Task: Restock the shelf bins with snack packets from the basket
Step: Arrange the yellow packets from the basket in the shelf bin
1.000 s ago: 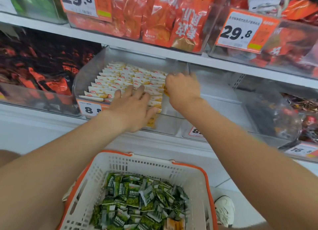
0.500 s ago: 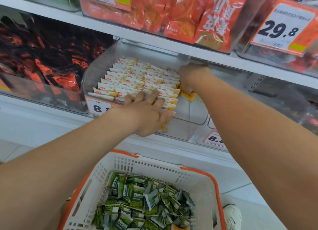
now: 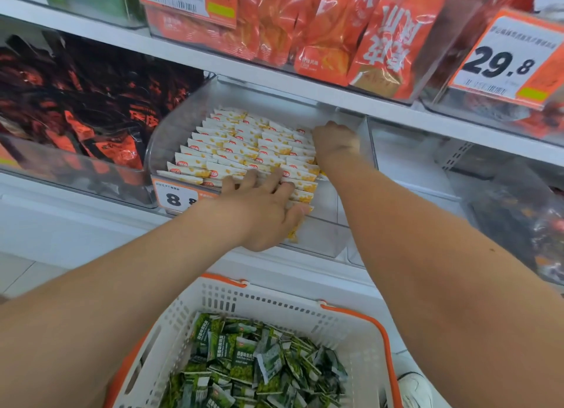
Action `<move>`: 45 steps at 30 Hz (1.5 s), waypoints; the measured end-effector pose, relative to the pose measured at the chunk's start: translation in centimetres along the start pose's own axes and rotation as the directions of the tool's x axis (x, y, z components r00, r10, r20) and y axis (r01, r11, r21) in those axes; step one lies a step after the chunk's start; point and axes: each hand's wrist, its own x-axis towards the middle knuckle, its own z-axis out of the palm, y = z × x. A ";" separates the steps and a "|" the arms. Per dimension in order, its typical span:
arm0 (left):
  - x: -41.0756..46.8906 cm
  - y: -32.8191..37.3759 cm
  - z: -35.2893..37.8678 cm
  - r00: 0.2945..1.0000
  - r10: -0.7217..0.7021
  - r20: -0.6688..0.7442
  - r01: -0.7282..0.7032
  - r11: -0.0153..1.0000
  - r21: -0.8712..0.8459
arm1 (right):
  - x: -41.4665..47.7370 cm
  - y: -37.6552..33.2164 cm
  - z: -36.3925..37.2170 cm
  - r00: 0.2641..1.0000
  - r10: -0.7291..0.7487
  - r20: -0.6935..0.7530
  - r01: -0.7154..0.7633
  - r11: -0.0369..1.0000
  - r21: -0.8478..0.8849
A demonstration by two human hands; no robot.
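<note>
Snack packets [image 3: 253, 362] in green wrappers are seen heaped in the white basket [image 3: 274, 301] nearest the camera, so much restocking is judged to be left. Beyond it, the left hand [image 3: 262, 212] is laid on the front rows of yellow-and-white packets [image 3: 232, 145] in the clear bin [image 3: 171, 133], its grip spread flat and pressing. Farther back, the right hand [image 3: 335, 139] is curled at the bin's right side; whether its grip is clamped on a packet cannot be told. This bin is judged nearly filled.

White shelves [image 3: 274, 76] carry orange price tags [image 3: 506, 60] above a pale tiled floor [image 3: 18, 273].
</note>
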 end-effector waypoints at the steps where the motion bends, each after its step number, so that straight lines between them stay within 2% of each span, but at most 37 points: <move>1: 0.0 0.0 0.0 1.000 -0.002 0.000 0.002 1.000 0.000 | -0.1 0.1 -0.2 0.999 0.003 -0.039 -0.002 1.000 0.002; 3: 0.0 0.1 0.0 1.000 -0.007 -0.003 0.007 1.000 -0.003 | -0.6 0.5 -0.6 0.997 0.000 -0.075 0.001 1.000 0.008; 6: -0.3 0.2 -0.1 1.000 -0.015 -0.028 0.015 1.000 -0.003 | -2.4 1.0 -1.5 0.998 -0.037 -0.043 0.039 0.998 0.043; 10: -1.4 0.7 0.1 0.974 -0.027 -0.224 0.041 0.998 0.055 | -7.6 1.9 -3.3 0.994 -0.085 -0.068 0.095 0.983 0.157; 12: -2.1 1.7 0.1 0.917 -0.003 -0.400 0.033 0.997 0.068 | -11.4 2.6 -2.8 0.952 -0.150 -0.268 0.205 0.961 0.188; 14: -2.9 3.1 0.3 0.819 0.079 -0.568 -0.054 0.997 0.061 | -15.7 3.1 -1.5 0.844 -0.144 -0.516 0.310 0.917 0.251; 15: -3.4 3.8 0.5 0.781 0.118 -0.614 -0.116 0.992 0.044 | -17.8 3.4 -0.7 0.804 -0.115 -0.583 0.355 0.880 0.315; 16: -4.0 4.5 0.9 0.781 0.142 -0.607 -0.171 0.985 0.011 | -19.7 3.5 0.0 0.799 -0.100 -0.593 0.386 0.841 0.378; 18: -5.0 6.1 2.2 0.885 0.173 -0.432 -0.217 0.975 -0.055 | -23.0 3.8 2.1 0.869 -0.119 -0.480 0.371 0.799 0.473; 19: -5.3 6.7 3.3 0.939 0.194 -0.285 -0.220 0.974 -0.062 | -24.2 4.0 3.2 0.922 -0.149 -0.357 0.321 0.810 0.492; 20: -5.6 7.4 4.4 0.965 0.219 -0.143 -0.228 0.972 -0.048 | -25.1 4.3 4.5 0.960 -0.191 -0.203 0.269 0.824 0.498; 21: -5.8 8.0 5.4 0.970 0.243 -0.026 -0.243 0.970 -0.020 | -25.7 4.6 5.9 0.968 -0.246 -0.056 0.239 0.824 0.513; 23: -6.3 9.1 7.6 0.946 0.296 0.136 -0.304 0.952 0.045 | -26.9 5.2 9.1 0.908 -0.381 0.173 0.229 0.799 0.555; 25: -6.8 10.3 9.7 0.908 0.349 0.231 -0.371 0.927 0.057 | -28.5 5.6 12.4 0.790 -0.511 0.337 0.283 0.793 0.539; 28: -7.4 11.8 12.5 0.849 0.404 0.339 -0.447 0.893 0.054 | -31.0 4.9 17.0 0.607 -0.567 0.557 0.349 0.820 0.454; 30: -7.4 12.2 14.2 0.812 0.405 0.420 -0.476 0.876 0.075 | -32.5 3.8 18.9 0.501 -0.594 0.629 0.439 0.801 0.407; 32: -7.2 12.2 15.7 0.779 0.410 0.474 -0.506 0.858 0.090 | -34.0 2.8 20.6 0.373 -0.644 0.667 0.574 0.726 0.380; 33: -7.1 12.3 16.2 0.764 0.413 0.496 -0.522 0.848 0.098 | -34.8 2.5 21.5 0.335 -0.658 0.674 0.636 0.686 0.354; 39: -6.5 12.3 17.0 0.709 0.436 0.554 -0.581 0.806 0.110 | -37.6 1.9 25.6 0.342 -0.658 0.671 0.700 0.655 0.284; 45: -5.8 11.9 17.1 0.742 0.420 0.522 -0.552 0.826 0.119 | -37.0 1.2 26.3 0.342 -0.683 0.646 0.730 0.625 0.275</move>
